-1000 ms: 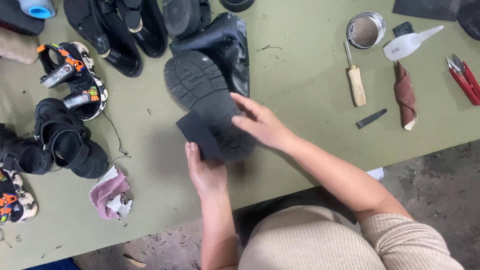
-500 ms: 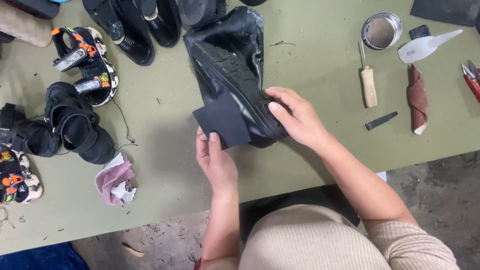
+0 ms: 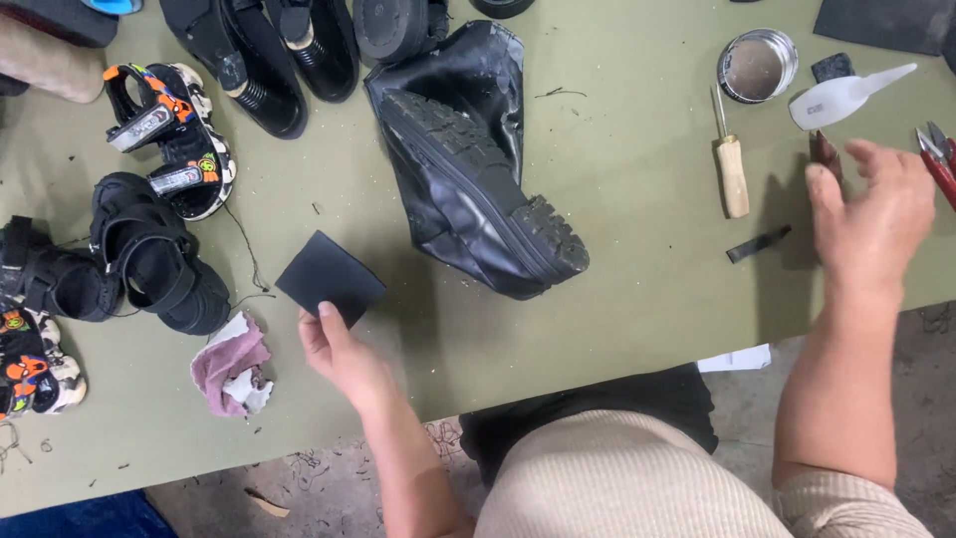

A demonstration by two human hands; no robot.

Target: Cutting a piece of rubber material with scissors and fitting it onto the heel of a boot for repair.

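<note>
Far left: black strapped sandals (image 3: 149,264) and a colourful child's sandal (image 3: 169,139) lie on the olive-green table (image 3: 637,179).
Rag: a crumpled pink and white cloth (image 3: 231,364) lies just left of the left hand.
Left hand: the left hand (image 3: 344,349) pinches the near corner of a flat square black rubber patch (image 3: 329,277) between thumb and fingers; the patch lies low over the table, well left of the boot.
Middle: a black leather boot with a thick lugged sole (image 3: 478,169) lies on its side, sole turned up, touched by neither hand.
Tools: a wooden-handled awl (image 3: 732,169), a round metal tin (image 3: 757,65), a white plastic scoop (image 3: 846,95) and a small black strip (image 3: 757,244) lie right of the boot.
Right hand: the right hand (image 3: 876,224) hovers with fingers spread, holding nothing, over a brown piece (image 3: 822,149), beside red-handled pliers (image 3: 936,159).
</note>
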